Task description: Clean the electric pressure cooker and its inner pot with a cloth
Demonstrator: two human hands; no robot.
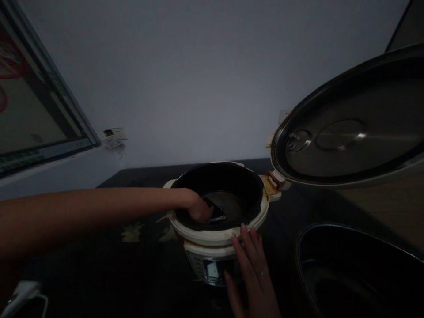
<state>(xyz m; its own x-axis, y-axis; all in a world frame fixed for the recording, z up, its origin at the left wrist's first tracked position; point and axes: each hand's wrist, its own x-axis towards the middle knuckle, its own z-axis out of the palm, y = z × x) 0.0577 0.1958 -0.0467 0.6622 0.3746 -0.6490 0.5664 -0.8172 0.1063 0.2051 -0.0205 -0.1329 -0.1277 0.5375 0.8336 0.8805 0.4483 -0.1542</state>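
Note:
A cream-coloured electric pressure cooker (217,238) stands on the dark counter with its lid (338,99) swung up to the right on a brown-stained hinge. Inside its dark well, my left hand (199,209) is closed around a dark cloth (217,213) with a pale edge, low against the near side. Part of that cloth is hidden by the fingers. My right hand (253,269) lies against the cooker's front right, fingers stretched out, fingertips touching the rim and the thumb near the control panel (213,268).
A dark inner pot (299,254) sits at the lower right. Wall sockets (114,138) are at the back left, beside a window (43,88). At the lower left lies a white object with a cord (24,293). Behind the counter (132,179) rises a plain wall (185,79).

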